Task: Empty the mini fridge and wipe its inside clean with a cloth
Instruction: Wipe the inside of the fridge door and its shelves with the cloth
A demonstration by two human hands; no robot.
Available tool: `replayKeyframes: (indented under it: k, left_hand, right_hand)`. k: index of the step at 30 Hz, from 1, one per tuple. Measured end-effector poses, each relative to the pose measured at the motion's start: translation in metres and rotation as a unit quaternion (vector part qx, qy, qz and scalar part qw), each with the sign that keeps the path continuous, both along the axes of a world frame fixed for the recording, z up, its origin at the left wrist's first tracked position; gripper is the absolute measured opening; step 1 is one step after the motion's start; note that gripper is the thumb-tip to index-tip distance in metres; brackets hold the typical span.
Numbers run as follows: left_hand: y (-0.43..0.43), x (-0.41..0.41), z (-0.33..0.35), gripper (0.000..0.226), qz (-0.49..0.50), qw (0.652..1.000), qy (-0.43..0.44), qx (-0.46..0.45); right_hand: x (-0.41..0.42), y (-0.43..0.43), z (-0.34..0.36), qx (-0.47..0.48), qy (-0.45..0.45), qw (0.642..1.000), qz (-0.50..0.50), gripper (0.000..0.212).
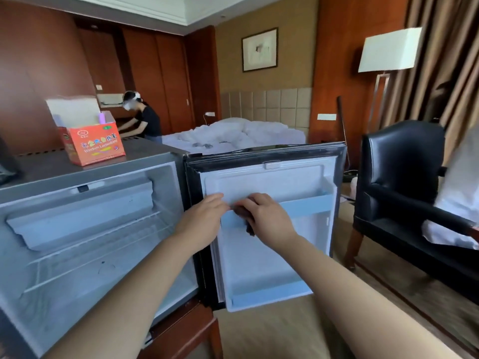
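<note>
Room: wood-panelled bedroom with tan carpet (272,332), a rumpled white bed (233,136) and a glossy black armchair (404,177) to my right.
My right hand (267,218): fingers curled, pressing a cloth against the door's upper rail.
Cloth (250,229): dark brown, crumpled; one end hangs over the rail's front.
My left hand (204,218): just beside the right, fingertips on the liner at the rail's left end. I cannot tell whether it grips anything.
Upper rail (305,206): pale blue plastic, long axis running across the door and rising slightly to the right.
Fridge door (272,177): swung fully open, white moulded inner face towards me, black gasket round its edge.
Lower rail (269,294): same blue, at the door's foot.
Mini fridge (90,294): left of the door, its mouth facing me, with a grey-white liner, a freezer flap on top and a shelf below.
Stand (181,330): reddish wood, under the fridge.
Orange box (96,146): cardboard, flaps up, on the fridge's top.
</note>
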State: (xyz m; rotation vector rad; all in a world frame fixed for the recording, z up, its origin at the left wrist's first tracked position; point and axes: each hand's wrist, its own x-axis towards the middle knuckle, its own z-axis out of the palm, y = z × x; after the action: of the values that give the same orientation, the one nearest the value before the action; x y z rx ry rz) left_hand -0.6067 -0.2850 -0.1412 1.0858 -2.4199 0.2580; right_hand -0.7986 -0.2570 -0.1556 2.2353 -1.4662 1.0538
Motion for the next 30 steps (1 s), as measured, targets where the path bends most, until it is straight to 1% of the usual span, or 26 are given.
replayKeyframes:
  k: [2,5,8,9,11,13,14,15,17,18,20,21,22,24,25,26,27,30]
  left_hand:
    - [0.002,0.003,0.001,0.048,-0.005,1.0,0.017,0.01]
    - [0.003,0.01,0.004,0.061,-0.021,0.999,0.011,0.022]
    - [0.005,0.013,0.003,0.063,-0.044,0.999,0.016,0.004]
    - [0.005,0.013,0.002,0.062,-0.044,0.999,0.023,0.004]
    - [0.006,0.012,0.001,0.055,-0.034,0.998,0.048,0.022]
    - [0.009,0.011,0.0,0.048,-0.033,0.998,0.058,0.007]
    - [0.01,0.01,-0.003,0.043,-0.039,0.998,0.056,-0.012]
    - [0.011,0.01,-0.005,0.036,-0.041,0.997,0.06,-0.029]
    - [0.015,0.01,-0.006,0.028,-0.038,0.996,0.076,-0.03]
    - [0.015,0.01,-0.006,0.027,-0.04,0.996,0.08,-0.03]
    - [0.014,0.012,-0.008,0.025,-0.042,0.995,0.089,-0.024]
    - [0.013,0.013,-0.009,0.022,-0.043,0.994,0.095,-0.033]
    - [0.012,0.014,-0.01,0.019,-0.046,0.993,0.101,-0.037]
    - [0.01,0.015,-0.013,0.015,-0.049,0.991,0.115,-0.038]
    - [0.01,0.015,-0.014,0.014,-0.051,0.991,0.12,-0.041]
    - [0.01,0.015,-0.014,0.014,-0.052,0.99,0.125,-0.046]
    - [0.009,0.015,-0.013,0.014,-0.054,0.989,0.128,-0.047]
    - [0.008,0.015,-0.013,0.014,-0.06,0.989,0.124,-0.054]
  right_hand:
    - [-0.028,0.008,0.003,-0.009,0.028,1.0,-0.01,0.024]
    - [-0.088,0.029,0.009,0.0,0.009,0.999,-0.048,0.019]
    - [-0.127,0.048,0.012,0.013,0.02,0.997,-0.077,0.027]
    - [-0.128,0.049,0.01,0.002,0.014,0.997,-0.08,0.029]
    - [-0.117,0.046,-0.001,-0.041,-0.03,0.995,-0.091,0.028]
    - [-0.099,0.045,-0.015,-0.104,-0.048,0.987,-0.112,0.028]
    - [-0.09,0.046,-0.022,-0.137,-0.038,0.985,-0.101,0.029]
    - [-0.079,0.048,-0.029,-0.168,-0.018,0.983,-0.068,0.03]
    - [-0.054,0.051,-0.051,-0.198,0.056,0.978,0.03,0.024]
    - [-0.045,0.051,-0.067,-0.194,0.107,0.973,0.065,0.023]
    - [-0.037,0.045,-0.097,-0.172,0.178,0.965,0.084,0.027]
    - [-0.038,0.038,-0.106,-0.158,0.181,0.968,0.071,0.027]
    - [-0.039,0.03,-0.11,-0.151,0.159,0.975,0.046,0.026]
    - [-0.033,0.013,-0.109,-0.141,0.08,0.987,-0.007,0.025]
    - [-0.024,0.007,-0.108,-0.136,0.043,0.99,-0.012,0.025]
    - [-0.015,0.001,-0.114,-0.137,0.026,0.99,-0.004,0.024]
    - [-0.007,-0.003,-0.126,-0.129,0.034,0.991,0.013,0.023]
    - [-0.003,0.001,-0.178,-0.039,0.14,0.987,0.074,0.019]
